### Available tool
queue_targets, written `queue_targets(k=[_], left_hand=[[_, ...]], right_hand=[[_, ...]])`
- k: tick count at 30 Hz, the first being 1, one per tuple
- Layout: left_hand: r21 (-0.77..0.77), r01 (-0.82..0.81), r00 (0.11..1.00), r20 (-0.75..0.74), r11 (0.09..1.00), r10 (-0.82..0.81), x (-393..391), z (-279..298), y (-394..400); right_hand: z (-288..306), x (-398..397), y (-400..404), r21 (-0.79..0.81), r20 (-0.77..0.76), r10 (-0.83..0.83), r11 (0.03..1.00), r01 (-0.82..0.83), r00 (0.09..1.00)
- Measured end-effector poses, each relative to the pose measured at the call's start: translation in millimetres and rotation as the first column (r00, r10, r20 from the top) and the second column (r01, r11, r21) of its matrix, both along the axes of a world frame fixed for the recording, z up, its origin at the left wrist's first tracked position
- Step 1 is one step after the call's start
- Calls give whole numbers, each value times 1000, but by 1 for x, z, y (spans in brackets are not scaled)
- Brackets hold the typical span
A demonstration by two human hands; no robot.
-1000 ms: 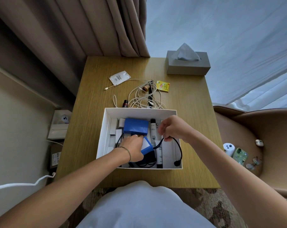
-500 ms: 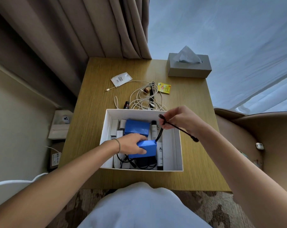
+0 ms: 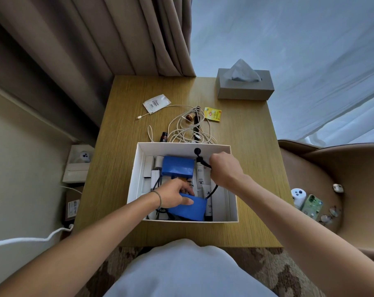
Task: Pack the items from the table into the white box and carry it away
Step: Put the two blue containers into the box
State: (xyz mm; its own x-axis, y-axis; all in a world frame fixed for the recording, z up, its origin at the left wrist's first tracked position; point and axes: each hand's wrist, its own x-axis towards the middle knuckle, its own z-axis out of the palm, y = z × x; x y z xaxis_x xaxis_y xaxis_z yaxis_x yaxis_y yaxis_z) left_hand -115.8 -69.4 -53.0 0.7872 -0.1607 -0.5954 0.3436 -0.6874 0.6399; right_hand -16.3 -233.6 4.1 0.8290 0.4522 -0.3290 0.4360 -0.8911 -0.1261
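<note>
Fingers of the right hand point(image 3: 225, 169) pinch a black cable point(image 3: 212, 191) above the white box point(image 3: 233, 209) at frame centre on the worktop point(image 3: 121, 168); the left hand point(image 3: 176, 195) presses a blue pack point(image 3: 187, 207). Pulled taut, that cable could tip packed items. White cords point(image 3: 188, 129) above the box remain unpacked.

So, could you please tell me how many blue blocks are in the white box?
2: one blue block lies toward the far side of the white box; the other sits at the near edge under the left hand. More may be hidden underneath.
</note>
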Motion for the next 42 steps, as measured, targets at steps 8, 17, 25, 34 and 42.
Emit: queue_targets(k=[8, 17, 25, 34, 42], left_hand=[[240, -56, 988, 154, 969, 19, -5, 2, -6], [356, 44, 977, 178, 933, -114, -12, 3, -7], [335, 29, 964, 240, 942, -115, -15, 4, -2], [351, 47, 976, 183, 935, -117, -11, 3, 3], [345, 33, 981, 168, 938, -96, -15, -1, 8]], right_hand=[[-13, 1, 12, -165, -4, 49, 985, -49, 999], [-21, -11, 8, -242, 25, 160, 959, -150, 987], [-3, -20, -7, 120, 277, 100, 983, -137, 956], [16, 35, -10, 91, 358, 79, 989, -119, 930], [-3, -5, 2, -85, 205, 158, 986, -144, 966]])
